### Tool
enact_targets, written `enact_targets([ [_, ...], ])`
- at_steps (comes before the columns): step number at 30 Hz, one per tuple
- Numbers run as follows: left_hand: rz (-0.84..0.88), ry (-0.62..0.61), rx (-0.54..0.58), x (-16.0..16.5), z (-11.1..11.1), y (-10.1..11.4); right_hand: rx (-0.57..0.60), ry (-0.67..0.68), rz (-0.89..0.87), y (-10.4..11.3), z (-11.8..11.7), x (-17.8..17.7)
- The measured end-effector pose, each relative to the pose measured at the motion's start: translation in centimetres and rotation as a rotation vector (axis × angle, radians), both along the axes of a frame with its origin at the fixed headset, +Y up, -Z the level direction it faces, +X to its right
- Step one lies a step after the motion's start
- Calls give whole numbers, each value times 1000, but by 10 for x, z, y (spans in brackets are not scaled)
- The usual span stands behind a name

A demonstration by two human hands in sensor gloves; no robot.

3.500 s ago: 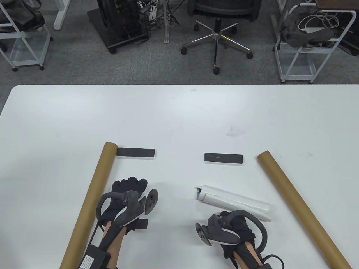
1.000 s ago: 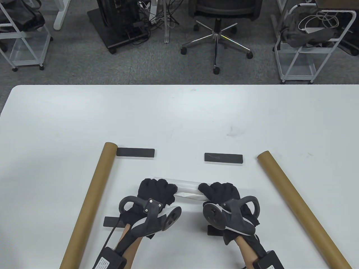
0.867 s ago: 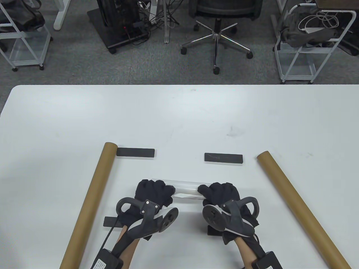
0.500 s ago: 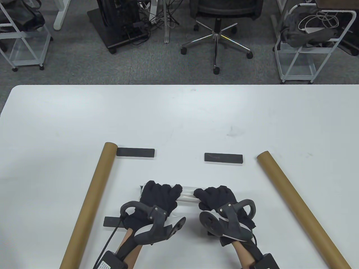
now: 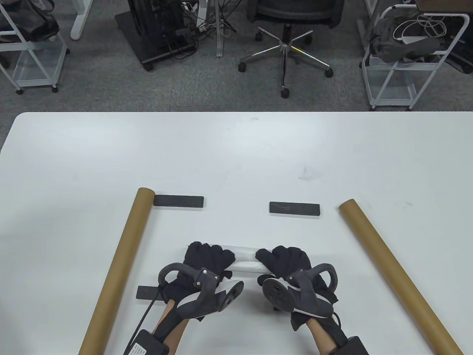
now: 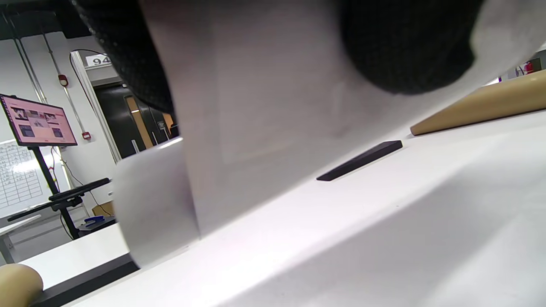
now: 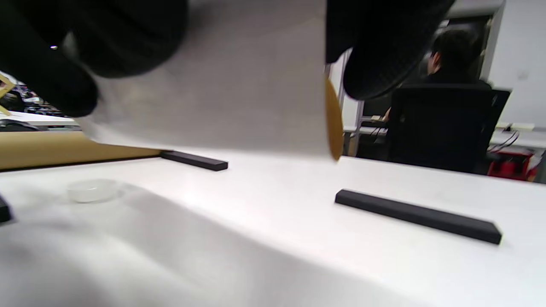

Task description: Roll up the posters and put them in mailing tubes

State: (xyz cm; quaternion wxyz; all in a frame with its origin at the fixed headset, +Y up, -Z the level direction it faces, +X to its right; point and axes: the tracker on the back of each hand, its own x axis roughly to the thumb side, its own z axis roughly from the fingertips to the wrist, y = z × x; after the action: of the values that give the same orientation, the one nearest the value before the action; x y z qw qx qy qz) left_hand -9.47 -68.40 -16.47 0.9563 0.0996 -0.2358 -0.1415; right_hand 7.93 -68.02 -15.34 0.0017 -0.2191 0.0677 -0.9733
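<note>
From above, the left hand (image 5: 208, 259) and right hand (image 5: 286, 260) each curled a grip round the rolled white poster (image 5: 244, 259) on the tabletop (image 5: 236, 155), between two brown mailing tubes (image 5: 118, 266). Left wrist view: a door sign (image 6: 97, 61) began "94". Right wrist view: nothing legible.

A white sign (image 6: 97, 61) above the dark doorway in the left wrist view bore what looked like "94", cut off by the glove. Nothing else was legible.
</note>
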Motion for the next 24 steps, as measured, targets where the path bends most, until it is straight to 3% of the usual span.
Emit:
enact_targets([
  [16,57,-17,61,-2,5,6,-7,-31,-24,-2,-4,6],
  [24,75,-21,82,-3,6,8,63,-18,-37,-1,-2,6],
])
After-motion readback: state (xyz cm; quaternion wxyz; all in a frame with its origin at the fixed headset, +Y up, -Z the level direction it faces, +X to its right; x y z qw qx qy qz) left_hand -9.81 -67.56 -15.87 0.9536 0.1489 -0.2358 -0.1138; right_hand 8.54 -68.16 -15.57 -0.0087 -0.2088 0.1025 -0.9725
